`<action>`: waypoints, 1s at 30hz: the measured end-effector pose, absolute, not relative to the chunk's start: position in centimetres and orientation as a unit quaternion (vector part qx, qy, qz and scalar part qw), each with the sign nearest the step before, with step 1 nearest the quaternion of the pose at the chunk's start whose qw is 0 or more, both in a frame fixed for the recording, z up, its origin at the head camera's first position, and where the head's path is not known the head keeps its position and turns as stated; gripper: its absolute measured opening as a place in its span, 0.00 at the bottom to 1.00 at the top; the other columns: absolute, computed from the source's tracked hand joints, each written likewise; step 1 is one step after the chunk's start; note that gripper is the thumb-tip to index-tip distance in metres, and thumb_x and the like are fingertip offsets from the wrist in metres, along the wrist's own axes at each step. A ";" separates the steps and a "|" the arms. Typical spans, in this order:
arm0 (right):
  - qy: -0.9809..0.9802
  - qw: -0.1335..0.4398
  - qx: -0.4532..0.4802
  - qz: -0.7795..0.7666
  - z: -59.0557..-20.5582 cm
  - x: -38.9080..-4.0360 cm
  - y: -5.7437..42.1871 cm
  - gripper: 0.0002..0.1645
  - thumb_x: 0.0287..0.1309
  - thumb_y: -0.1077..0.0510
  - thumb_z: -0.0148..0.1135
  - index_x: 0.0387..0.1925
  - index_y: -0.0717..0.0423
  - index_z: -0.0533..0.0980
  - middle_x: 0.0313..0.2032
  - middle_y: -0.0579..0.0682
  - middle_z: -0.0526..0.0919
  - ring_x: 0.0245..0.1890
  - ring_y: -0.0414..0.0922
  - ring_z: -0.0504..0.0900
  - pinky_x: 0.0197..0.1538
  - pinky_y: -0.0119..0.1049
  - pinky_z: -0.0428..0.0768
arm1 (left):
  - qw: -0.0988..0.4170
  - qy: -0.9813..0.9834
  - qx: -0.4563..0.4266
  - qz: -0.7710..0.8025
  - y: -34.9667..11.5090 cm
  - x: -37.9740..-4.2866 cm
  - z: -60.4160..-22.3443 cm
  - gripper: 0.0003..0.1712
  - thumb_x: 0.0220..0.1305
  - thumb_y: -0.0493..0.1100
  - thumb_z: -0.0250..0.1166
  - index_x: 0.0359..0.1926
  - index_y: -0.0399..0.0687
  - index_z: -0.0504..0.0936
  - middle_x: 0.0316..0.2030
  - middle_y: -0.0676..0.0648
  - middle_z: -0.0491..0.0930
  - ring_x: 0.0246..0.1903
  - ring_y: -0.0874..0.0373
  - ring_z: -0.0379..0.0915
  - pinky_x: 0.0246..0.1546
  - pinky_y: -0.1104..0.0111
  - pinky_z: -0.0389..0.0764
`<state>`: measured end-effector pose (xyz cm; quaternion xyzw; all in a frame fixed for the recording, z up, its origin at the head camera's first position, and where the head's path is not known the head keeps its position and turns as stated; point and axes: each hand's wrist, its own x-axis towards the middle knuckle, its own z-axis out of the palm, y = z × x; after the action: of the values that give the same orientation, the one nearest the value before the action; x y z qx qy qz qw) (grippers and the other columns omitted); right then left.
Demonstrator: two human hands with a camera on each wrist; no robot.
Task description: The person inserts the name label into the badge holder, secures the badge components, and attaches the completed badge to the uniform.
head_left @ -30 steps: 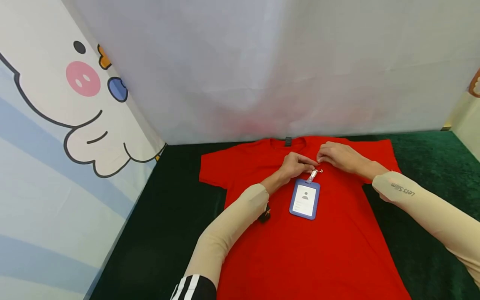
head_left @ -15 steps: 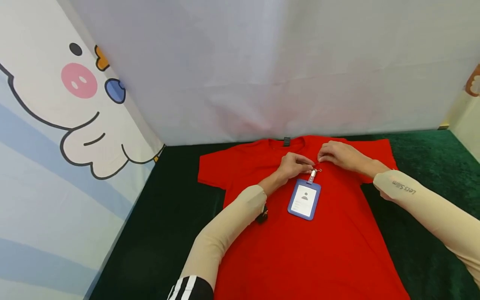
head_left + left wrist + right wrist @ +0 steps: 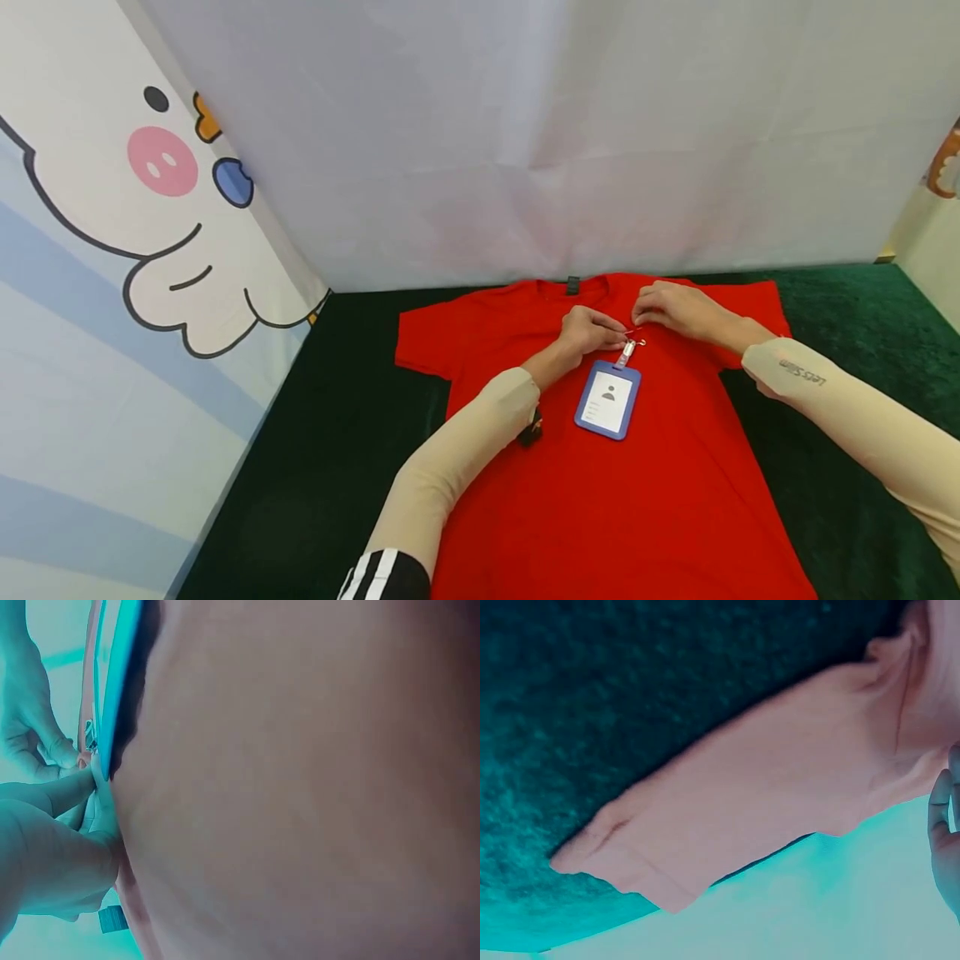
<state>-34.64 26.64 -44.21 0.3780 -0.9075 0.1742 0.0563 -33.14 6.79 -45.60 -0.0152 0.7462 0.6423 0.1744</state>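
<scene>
A red T-shirt (image 3: 630,483) lies spread on the dark green cloth. A blue-framed ID badge (image 3: 607,402) rests on its chest, with a clear strap and metal clip (image 3: 628,350) at its top end. My left hand (image 3: 591,330) pinches at the clip end of the strap, its fingertips partly covering it. Just right of it, my right hand (image 3: 678,310) pinches shirt fabric with thumb and finger. Both hands' fingertips nearly meet in the left wrist view, beside the metal clip (image 3: 90,733) and a small fold of fabric (image 3: 84,758). The right wrist view catches only some right-hand fingers (image 3: 939,810).
A pale curtain (image 3: 525,150) stands right behind the shirt's collar, and a cartoon-printed sheet (image 3: 67,350) on the left. Beside my left cuff is a small black object (image 3: 531,431). The right shirt sleeve (image 3: 742,795) extends over the green cloth (image 3: 592,712).
Both hands stay in almost the same place, with only slight finger shifts. A thin pale line shows between the fingertips now. The badge lies nearly where it was.
</scene>
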 end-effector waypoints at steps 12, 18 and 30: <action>-0.910 0.015 0.366 0.195 -43.7 -35.2 26.4 0.03 0.60 0.63 0.71 0.34 0.51 0.87 0.33 0.43 0.87 0.34 0.41 0.81 0.50 0.48 0.84 | 0.155 0.732 -0.057 0.661 8.2 -33.0 -46.0 0.03 0.60 0.25 0.69 0.36 0.27 0.88 0.36 0.31 0.89 0.42 0.38 0.87 0.36 0.64 0.88; -0.919 0.040 0.313 0.237 -43.5 -33.9 27.9 0.06 0.59 0.65 0.70 0.39 0.58 0.87 0.36 0.50 0.90 0.35 0.46 0.83 0.49 0.50 0.85 | 0.174 0.724 -0.027 0.667 8.0 -33.0 -46.4 0.05 0.60 0.25 0.69 0.38 0.30 0.88 0.37 0.31 0.89 0.40 0.42 0.89 0.37 0.64 0.89; -0.924 -0.016 0.259 0.281 -44.4 -28.3 27.9 0.11 0.63 0.60 0.70 0.42 0.64 0.87 0.35 0.54 0.91 0.26 0.37 0.75 0.33 0.30 0.79 | 0.200 0.771 0.087 0.599 6.6 -33.4 -46.0 0.18 0.62 0.27 0.69 0.52 0.40 0.88 0.42 0.33 0.89 0.36 0.55 0.89 0.41 0.69 0.88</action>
<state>-28.26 27.87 -44.44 0.2586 -0.9241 0.2811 -0.0163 -33.37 6.61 -45.96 0.0874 0.7707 0.5986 0.1999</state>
